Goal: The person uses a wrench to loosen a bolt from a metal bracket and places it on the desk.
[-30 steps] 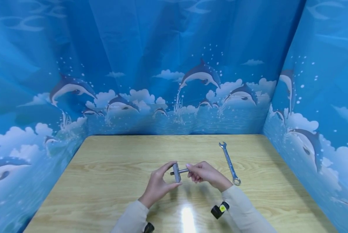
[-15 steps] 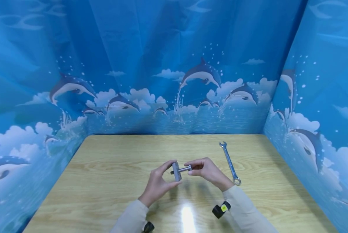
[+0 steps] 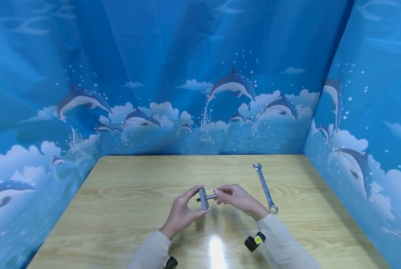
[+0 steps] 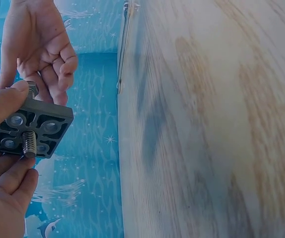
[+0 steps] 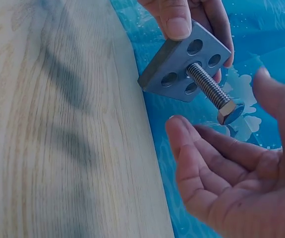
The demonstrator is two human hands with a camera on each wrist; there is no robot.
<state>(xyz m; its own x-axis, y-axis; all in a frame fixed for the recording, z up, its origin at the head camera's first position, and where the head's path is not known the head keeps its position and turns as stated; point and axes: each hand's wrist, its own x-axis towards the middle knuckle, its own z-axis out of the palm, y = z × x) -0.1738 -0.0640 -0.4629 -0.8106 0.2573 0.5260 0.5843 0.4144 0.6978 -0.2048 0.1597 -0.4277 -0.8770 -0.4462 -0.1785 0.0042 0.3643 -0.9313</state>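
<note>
My left hand (image 3: 183, 213) holds a square grey metal plate (image 3: 203, 199) by its edges, between thumb and fingers, above the table. The plate has a round hole near each corner. Through its middle runs a threaded hex bolt (image 5: 209, 87), with its head on the right and its threaded end (image 4: 29, 144) sticking out of the ribbed back. Beside the bolt head is my right hand (image 3: 239, 201). In the right wrist view, thumb and loosely bent fingers (image 5: 201, 163) stand apart around the bolt head (image 5: 230, 111), with gaps between.
A combination wrench (image 3: 265, 188) lies on the wooden table (image 3: 136, 186), to the right of my right hand. Blue curtains (image 3: 187, 56) with dolphins stand behind the table and along both sides. Black wrist cameras (image 3: 252, 243) hang below the sleeves.
My right fingers moved off the bolt head, showing it half a second ago, and now come round so the thumb overlaps it in the head view. The left hand and plate stay nearly still.
</note>
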